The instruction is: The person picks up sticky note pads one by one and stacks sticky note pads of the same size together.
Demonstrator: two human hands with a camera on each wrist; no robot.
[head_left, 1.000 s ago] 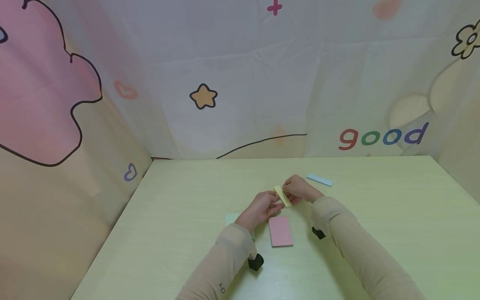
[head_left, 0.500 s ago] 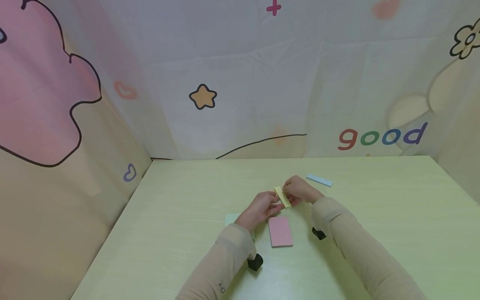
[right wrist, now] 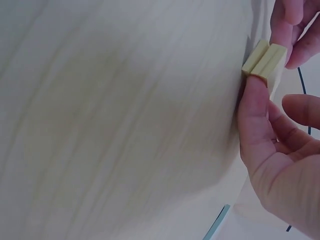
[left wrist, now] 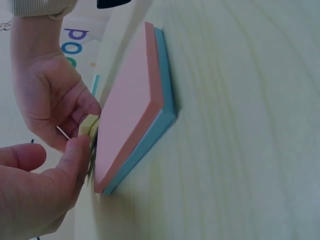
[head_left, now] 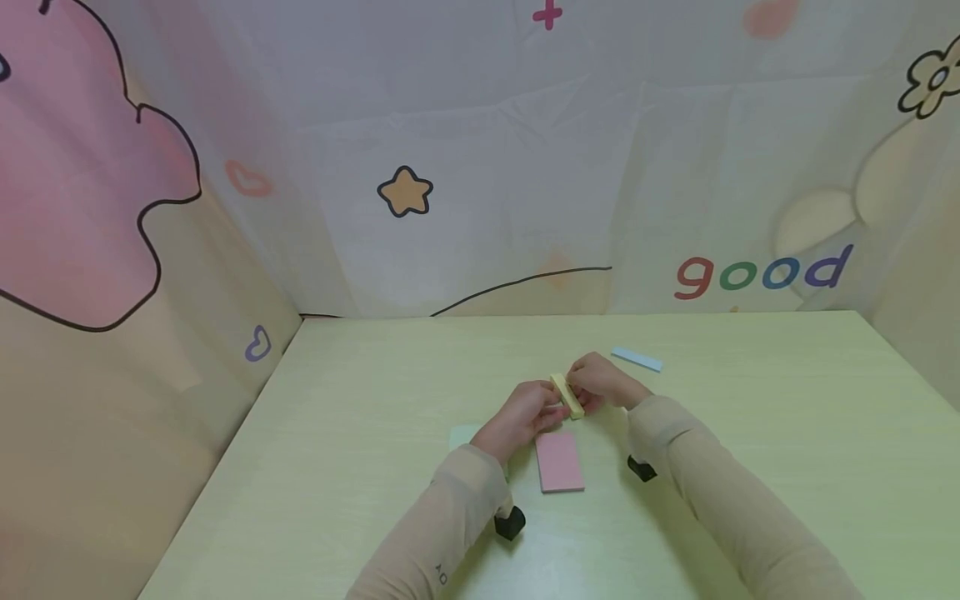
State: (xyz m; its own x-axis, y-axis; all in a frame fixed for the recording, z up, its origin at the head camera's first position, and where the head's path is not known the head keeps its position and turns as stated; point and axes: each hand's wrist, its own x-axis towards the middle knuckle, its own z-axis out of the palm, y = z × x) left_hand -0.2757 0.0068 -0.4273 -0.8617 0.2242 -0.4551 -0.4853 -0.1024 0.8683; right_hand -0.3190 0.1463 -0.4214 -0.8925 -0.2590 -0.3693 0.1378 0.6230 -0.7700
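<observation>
Two narrow yellow sticky-note pads (head_left: 567,396) lie face to face between both hands, just above or on the table. The left hand (head_left: 525,412) holds them from the left with its fingertips, and the right hand (head_left: 600,379) holds them from the right. In the right wrist view, a digit of the right hand (right wrist: 280,150) presses the near end of the yellow pads (right wrist: 265,60), with a groove between the two layers. Just in front of the hands lies a pink pad (head_left: 560,462), which the left wrist view shows stacked on a blue pad (left wrist: 165,107).
A pale green pad (head_left: 463,435) lies mostly hidden under the left forearm. Behind the right hand rests a narrow light blue strip (head_left: 637,359). The pale wooden table (head_left: 337,467) meets a printed cloth backdrop (head_left: 487,208) at the back and sides.
Both hands stay on the yellow pads in nearly the same place. The pads have tipped slightly, and more of their side shows.
</observation>
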